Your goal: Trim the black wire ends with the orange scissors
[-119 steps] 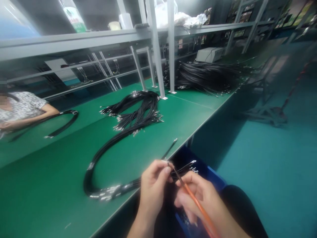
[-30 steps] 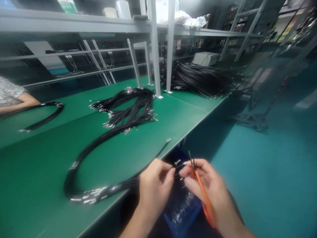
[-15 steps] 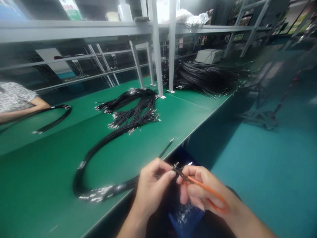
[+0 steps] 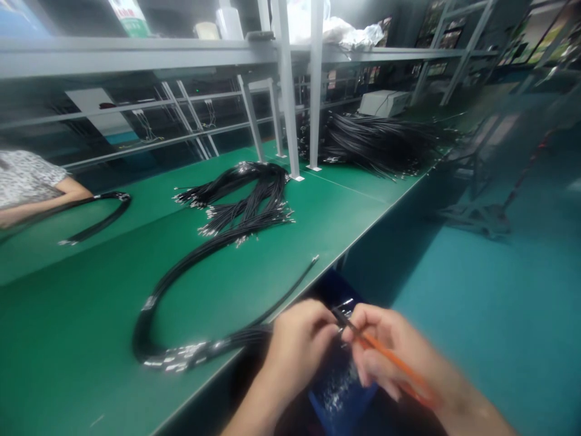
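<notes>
So the black cable bundle [image 4: 140,334] makes a big U on the green bench [image 4: 218,297], and its near leg runs off the edge closest to the wearer. The left hand [image 4: 302,339] is curled closed on that end, but blur hides which strands are pinched. I'd guess each cable is light and springy, while the whole bunch is heavier, stiffer and a bit slick. Grab it by the banded stretch with the shiny patches, or pinch just behind a tip; those metal tips look like the fragile part imo. One loose cable [image 4: 293,292] curves up along the near edge.

Right hand's [image 4: 390,345] wrapped around orange-handled cutters [image 4: 394,361], blades up by the left fingertips; can't tell if they're touching anything. Blue bin [image 4: 356,407] sits below that edge. Toward the far edge there's a cable pile [image 4: 254,188], and someone's forearm [image 4: 72,192] rests by another looped bunch [image 4: 106,222].
</notes>
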`<state>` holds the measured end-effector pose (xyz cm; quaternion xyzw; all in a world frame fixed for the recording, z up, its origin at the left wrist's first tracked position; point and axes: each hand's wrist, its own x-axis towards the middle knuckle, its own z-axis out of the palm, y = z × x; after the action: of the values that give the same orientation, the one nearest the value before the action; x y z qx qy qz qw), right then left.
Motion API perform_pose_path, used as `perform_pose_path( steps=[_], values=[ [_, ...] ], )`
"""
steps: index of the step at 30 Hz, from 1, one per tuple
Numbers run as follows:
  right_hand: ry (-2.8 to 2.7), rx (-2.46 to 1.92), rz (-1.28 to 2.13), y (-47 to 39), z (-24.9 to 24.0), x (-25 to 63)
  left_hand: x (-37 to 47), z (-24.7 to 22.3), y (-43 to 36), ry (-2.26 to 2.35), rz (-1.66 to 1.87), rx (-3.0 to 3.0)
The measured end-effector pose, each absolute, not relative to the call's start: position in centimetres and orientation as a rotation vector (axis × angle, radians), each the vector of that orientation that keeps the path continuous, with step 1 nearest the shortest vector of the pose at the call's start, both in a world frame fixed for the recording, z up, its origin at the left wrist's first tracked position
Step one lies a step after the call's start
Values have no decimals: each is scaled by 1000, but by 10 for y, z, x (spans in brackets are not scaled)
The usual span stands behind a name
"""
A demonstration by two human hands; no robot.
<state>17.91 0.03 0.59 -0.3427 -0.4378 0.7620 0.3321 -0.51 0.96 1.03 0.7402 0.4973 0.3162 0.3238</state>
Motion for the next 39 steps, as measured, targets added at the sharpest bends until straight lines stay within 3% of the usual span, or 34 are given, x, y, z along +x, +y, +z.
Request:
perform_pose_path(
  steps=[3, 6, 10, 15, 23, 39],
  values=[
    [-1077, -990, 1779, 2, 7, 186, -3, 8, 26, 1439, 611, 2076],
    [-1012, -1029, 1646, 5, 8, 185, -5, 1, 56, 1836, 654, 1996],
    [-1012, -1019, 1605, 6, 11, 176, -8, -16, 92, 2004, 667, 1893],
    [-982, -1057, 1543, 3, 19, 173, -19, -12, 97, 1909, 827, 1835],
    [-762, -1044, 1330, 3, 16, 145, -4, 27, 27, 1394, 1064, 1859],
    [-650, -889, 1320, 7, 16, 127, 1, 25, 2, 1456, 1016, 1814]
  ],
)
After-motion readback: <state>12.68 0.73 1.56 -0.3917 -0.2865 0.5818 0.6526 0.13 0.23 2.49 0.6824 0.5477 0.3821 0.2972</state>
